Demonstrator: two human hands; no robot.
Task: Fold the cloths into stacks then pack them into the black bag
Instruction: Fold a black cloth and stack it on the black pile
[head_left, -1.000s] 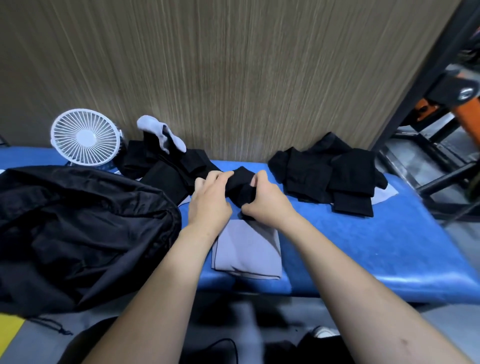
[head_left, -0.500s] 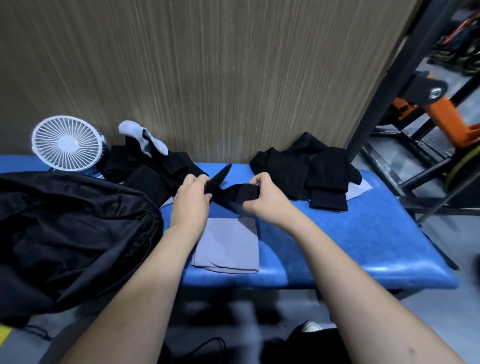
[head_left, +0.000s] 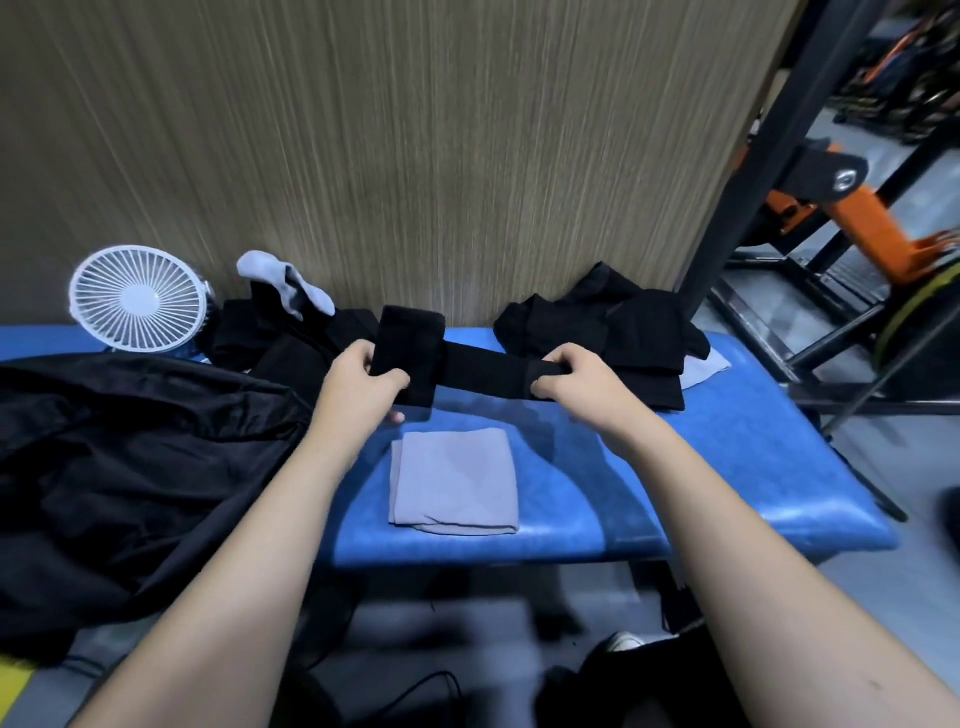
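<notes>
Black cloth (head_left: 470, 366) in the head view: a long strip stretched left-right in the air above the blue bench (head_left: 727, 467), long axis running straight between the two hands. Left hand (head_left: 361, 387) grips the left end, fingers curled round it; that end is doubled up into a wider flap standing above the knuckles. Right hand (head_left: 569, 382) pinches the right end, thumb and fingers clamped on the fabric. Both hands level, about equally near the strip, one per end.

Grey folded cloth (head_left: 454, 475) lies flat on the bench just nearer than the strip, between the forearms. Black bag (head_left: 130, 457) sits to the left, well apart from the right hand. Folded black pile (head_left: 613, 332) far right; unfolded heap (head_left: 291, 338) far left by the fan (head_left: 136, 297).

Judgement: next fold means bringing one end along the axis to the other; the left end is already partly doubled.
</notes>
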